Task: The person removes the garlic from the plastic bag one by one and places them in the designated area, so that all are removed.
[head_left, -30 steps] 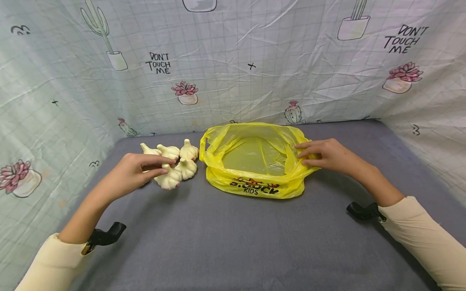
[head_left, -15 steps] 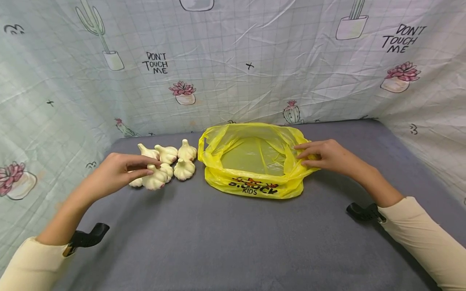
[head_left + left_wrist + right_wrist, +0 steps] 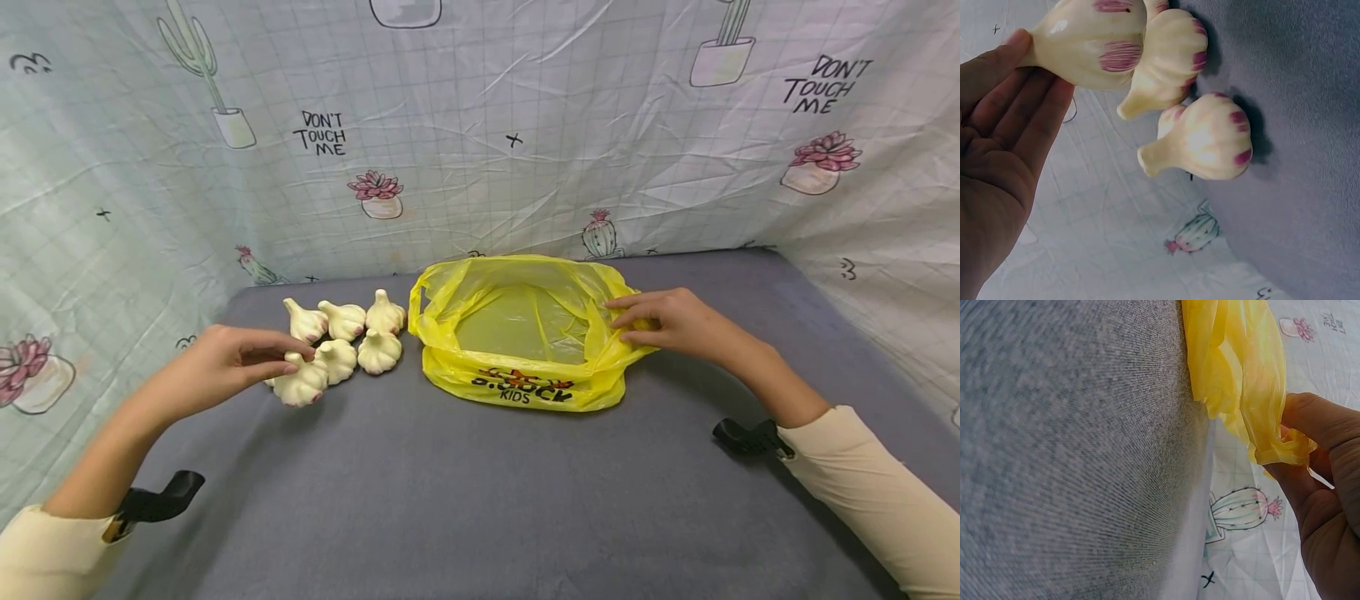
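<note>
My left hand [image 3: 213, 367] pinches a white garlic bulb [image 3: 302, 385] by its neck, between thumb and fingertips. Close up in the left wrist view, the held garlic bulb [image 3: 1094, 47] shows purple streaks on its glossy skin. Beside and behind it sit several more garlic bulbs, among them one garlic bulb [image 3: 379, 352] nearest the bag. A yellow plastic bag [image 3: 465, 379] stands with its mouth spread, printed "KIDS" on the front. At its right side my right hand [image 3: 675, 323] grips the rim, and the bunched plastic [image 3: 1263, 394] shows between thumb and fingers in the right wrist view.
Grey cloth [image 3: 480, 500] covers the table. A pale curtain [image 3: 480, 167] printed with cacti hangs behind and along both sides. Each wrist carries a black camera mount, such as the left mount [image 3: 161, 497].
My left hand has moved left and slightly nearer, carrying the garlic bulb away from the bag. The right hand keeps its place on the bag's rim.
</note>
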`<state>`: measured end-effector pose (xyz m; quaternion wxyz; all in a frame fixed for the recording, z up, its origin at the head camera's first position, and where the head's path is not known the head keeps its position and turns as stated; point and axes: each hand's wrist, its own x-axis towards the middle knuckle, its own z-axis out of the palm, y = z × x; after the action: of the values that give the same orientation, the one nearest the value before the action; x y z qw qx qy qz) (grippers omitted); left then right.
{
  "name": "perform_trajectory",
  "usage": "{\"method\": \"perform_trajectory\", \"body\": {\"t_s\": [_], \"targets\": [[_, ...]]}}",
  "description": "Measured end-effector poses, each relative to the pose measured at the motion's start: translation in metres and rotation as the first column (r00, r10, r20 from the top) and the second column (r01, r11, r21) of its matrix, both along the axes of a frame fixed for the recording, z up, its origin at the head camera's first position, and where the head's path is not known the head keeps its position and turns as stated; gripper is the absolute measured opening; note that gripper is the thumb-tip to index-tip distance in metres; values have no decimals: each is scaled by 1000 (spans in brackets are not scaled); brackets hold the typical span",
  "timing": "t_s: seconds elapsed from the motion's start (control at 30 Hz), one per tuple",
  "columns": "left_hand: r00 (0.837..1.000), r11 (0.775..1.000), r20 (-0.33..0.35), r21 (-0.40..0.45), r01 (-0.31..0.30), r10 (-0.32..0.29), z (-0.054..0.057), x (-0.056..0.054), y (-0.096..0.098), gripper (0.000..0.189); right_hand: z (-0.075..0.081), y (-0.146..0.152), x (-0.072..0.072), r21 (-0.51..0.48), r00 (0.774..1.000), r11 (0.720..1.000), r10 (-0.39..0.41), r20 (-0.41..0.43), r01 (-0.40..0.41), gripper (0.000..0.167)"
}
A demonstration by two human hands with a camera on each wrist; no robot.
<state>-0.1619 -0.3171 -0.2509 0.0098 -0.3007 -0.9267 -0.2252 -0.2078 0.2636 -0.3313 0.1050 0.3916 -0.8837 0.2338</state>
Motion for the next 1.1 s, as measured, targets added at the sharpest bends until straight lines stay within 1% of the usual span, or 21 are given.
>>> {"method": "perform_trajectory", "body": {"t_s": [0.17,0.33,0.47,0.8,0.97,1.1], "targets": [[1000,1000,22,-16,23,-22,1,1,-5,18,0,-1,1,-3,1000,1000,-3,4,3,22],[999,999,14,-20,37,-37,-2,-1,-14,18,0,-1,1,-29,1000,1000,6,3,-6,22],[999,999,24,-3,45,-45,-6,-2,-23,20,0,0,2,-38,1000,999,9,5,-9,22],[994,998,102,57,34,-40,-21,-1,-42,22,1,-1,-1,-6,1000,1000,5,0,-5,22],[994,995,97,86,41,-49,-27,-1,-48,24,3,-1,-1,4,1000,1000,-7,20,7,21],[993,993,102,103,50,-60,-29,-2,-51,24,3,0,1,1,1000,1000,-2,17,2,21]]}}
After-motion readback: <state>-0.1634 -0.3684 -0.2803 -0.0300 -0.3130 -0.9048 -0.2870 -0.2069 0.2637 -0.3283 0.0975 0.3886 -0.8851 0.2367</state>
